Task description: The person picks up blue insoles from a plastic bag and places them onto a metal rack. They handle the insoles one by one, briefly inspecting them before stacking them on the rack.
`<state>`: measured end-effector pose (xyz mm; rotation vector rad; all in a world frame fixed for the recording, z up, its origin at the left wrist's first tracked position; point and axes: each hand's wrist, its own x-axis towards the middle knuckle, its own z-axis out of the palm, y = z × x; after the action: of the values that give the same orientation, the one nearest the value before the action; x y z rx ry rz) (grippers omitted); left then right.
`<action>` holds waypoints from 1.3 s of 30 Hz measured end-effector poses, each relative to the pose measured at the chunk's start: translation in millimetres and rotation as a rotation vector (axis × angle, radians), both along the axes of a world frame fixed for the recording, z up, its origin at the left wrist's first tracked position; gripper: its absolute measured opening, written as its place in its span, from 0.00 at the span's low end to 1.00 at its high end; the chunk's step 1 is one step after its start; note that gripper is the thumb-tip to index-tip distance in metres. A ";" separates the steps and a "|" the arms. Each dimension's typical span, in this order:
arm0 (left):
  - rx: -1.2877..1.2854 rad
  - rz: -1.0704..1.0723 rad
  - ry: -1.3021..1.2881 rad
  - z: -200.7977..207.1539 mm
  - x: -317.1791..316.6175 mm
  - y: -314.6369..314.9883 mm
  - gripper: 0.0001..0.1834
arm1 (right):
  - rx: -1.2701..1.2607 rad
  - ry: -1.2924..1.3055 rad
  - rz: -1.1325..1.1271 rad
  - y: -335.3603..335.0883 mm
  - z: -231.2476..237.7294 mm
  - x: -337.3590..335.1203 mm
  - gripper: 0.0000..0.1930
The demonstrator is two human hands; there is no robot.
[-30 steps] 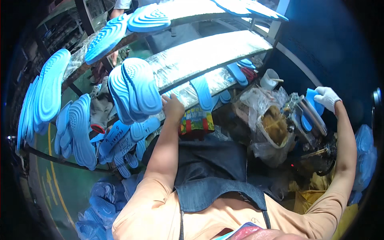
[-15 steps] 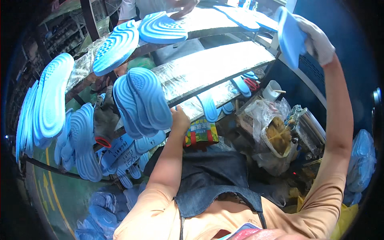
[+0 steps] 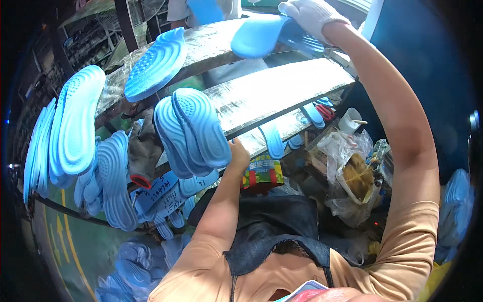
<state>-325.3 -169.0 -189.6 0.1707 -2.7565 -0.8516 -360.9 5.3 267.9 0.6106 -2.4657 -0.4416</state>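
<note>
My right hand (image 3: pixel 314 19), in a white glove, is closed on the end of a blue insole (image 3: pixel 257 38) over the top shelf (image 3: pixel 211 46). Bare-skinned, my left hand (image 3: pixel 239 155) is at the front edge of the middle shelf (image 3: pixel 282 88), against the lower end of a fanned stack of blue insoles (image 3: pixel 193 132). Its fingers are partly hidden behind that stack and look closed on it. Left of the insole in my right hand, a ridged insole (image 3: pixel 157 64) lies on the top shelf. More insoles (image 3: pixel 78 121) stand bunched at the far left.
Across the shelf, a person in a light top (image 3: pixel 229 9) has a blurred blue insole (image 3: pixel 207 11) before them. A dark glove (image 3: pixel 145 146) hangs beside the stack. Red-handled scissors (image 3: pixel 326 112), a white cup (image 3: pixel 349 120) and an open plastic bag (image 3: pixel 356 176) are at right.
My right hand has swung leftward and inward with its insole, from the right side to above the top shelf. An insole near the other person has left the shelf. My left hand stays at the stack.
</note>
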 end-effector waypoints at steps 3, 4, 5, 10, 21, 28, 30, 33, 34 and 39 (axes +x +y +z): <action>0.008 0.003 0.013 1.0 0.9 1.3 0.29 | 0.520 0.092 -0.191 -3.7 7.7 -16.0 0.13; 0.011 0.002 0.016 1.6 0.7 2.4 0.29 | 0.595 0.097 -0.257 -3.0 8.2 -27.5 0.13; 0.013 0.002 0.018 2.3 0.2 3.5 0.29 | 0.670 0.101 -0.323 -2.4 8.9 -38.9 0.14; 0.016 0.006 0.030 2.2 -0.2 2.3 0.29 | 0.650 -0.068 -0.545 -8.9 20.9 -60.3 0.15; 0.010 0.041 0.037 0.0 0.9 -15.6 0.29 | 0.043 -0.406 -0.299 -44.1 51.2 50.9 0.19; 0.034 -0.024 0.078 3.1 -6.1 -3.2 0.29 | 0.019 -0.398 -0.139 -7.8 26.8 67.5 0.40; 0.040 -0.031 0.089 5.1 -7.6 -9.6 0.29 | 0.115 -0.333 -0.097 -4.3 27.2 76.7 0.35; 0.062 -0.048 0.125 10.3 -3.6 -24.1 0.29 | 0.016 -0.168 -0.009 16.9 1.0 103.7 0.31; 0.119 -0.080 0.145 13.4 -0.9 -29.3 0.29 | -0.058 -0.100 0.020 35.3 -10.7 113.3 0.31; 1.579 -0.687 -0.286 98.5 67.6 -2.7 0.27 | -0.051 -0.274 -0.027 122.4 -15.0 196.3 0.33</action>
<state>-257.8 -171.7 -91.1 -0.4376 -1.5485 -3.0826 -164.6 127.7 252.9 0.6544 -2.7381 -0.3222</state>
